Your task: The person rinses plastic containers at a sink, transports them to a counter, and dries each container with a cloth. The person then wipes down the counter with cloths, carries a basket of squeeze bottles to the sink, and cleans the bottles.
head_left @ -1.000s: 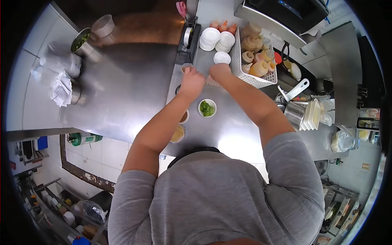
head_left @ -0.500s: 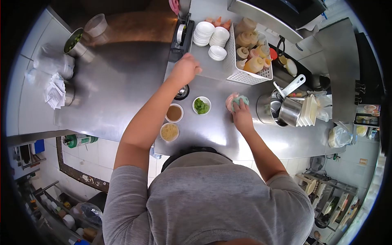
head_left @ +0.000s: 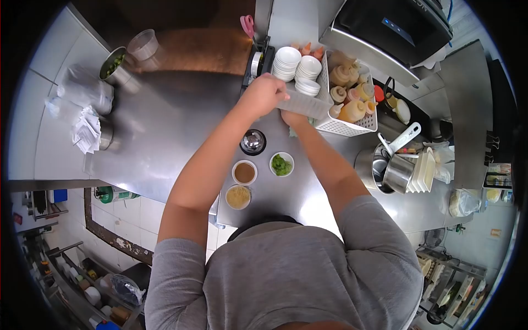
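Note:
My left hand (head_left: 263, 95) grips the near left edge of a translucent tray (head_left: 306, 104), whose near side is raised. Stacks of white dishes (head_left: 286, 61) stand in that tray. My right hand (head_left: 294, 118) is low by the tray's near side, with a bit of greenish cloth (head_left: 292, 132) showing beside it; its fingers are mostly hidden. Nearer me on the steel counter are a silver call bell (head_left: 253, 142), a bowl of chopped greens (head_left: 282, 164), a bowl of brown sauce (head_left: 244, 172) and a bowl of pale yellow food (head_left: 238, 197).
A white basket (head_left: 344, 127) of squeeze bottles adjoins the tray on the right. Farther right are metal pots (head_left: 397, 174) and stacked white trays (head_left: 422, 171). A metal container of greens (head_left: 113, 64), a clear tub (head_left: 143, 45) and papers (head_left: 87, 130) stand at left.
My left hand has taken hold of the tray, and its near side has come up. With the cloth, my right hand has moved from the open counter on the right to the tray's near side.

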`<action>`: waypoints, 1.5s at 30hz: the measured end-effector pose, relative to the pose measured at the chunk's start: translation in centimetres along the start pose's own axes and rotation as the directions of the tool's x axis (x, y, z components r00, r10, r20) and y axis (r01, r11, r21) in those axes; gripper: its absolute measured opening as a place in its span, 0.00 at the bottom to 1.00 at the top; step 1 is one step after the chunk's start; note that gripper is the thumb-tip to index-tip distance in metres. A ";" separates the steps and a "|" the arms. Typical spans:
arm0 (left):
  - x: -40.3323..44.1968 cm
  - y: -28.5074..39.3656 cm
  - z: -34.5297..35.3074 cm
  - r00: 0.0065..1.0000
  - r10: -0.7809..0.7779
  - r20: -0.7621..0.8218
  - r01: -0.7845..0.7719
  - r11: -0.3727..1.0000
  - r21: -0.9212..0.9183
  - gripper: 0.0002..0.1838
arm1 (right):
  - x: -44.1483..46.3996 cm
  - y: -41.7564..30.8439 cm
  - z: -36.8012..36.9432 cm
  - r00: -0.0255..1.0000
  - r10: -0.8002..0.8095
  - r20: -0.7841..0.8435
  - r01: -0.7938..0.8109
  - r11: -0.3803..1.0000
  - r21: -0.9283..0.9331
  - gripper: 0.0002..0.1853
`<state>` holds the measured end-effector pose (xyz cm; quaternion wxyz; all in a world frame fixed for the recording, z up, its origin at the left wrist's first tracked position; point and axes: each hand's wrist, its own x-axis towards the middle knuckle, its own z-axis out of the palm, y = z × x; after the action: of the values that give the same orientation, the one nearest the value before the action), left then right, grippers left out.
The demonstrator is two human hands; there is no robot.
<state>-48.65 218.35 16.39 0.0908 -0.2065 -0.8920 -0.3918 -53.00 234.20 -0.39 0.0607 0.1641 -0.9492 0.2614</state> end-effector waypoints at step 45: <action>-21.7 30.5 -9.3 0.488 0.851 0.192 -0.227 0.336 -0.914 0.21 | -27.7 9.3 -24.6 0.789 0.454 -0.413 -0.606 0.683 -0.407 0.17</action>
<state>-15.70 223.63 35.80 -0.1942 -0.6558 -0.4406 -0.5814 -29.46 262.21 10.67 0.1562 -0.1819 -0.9706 0.0216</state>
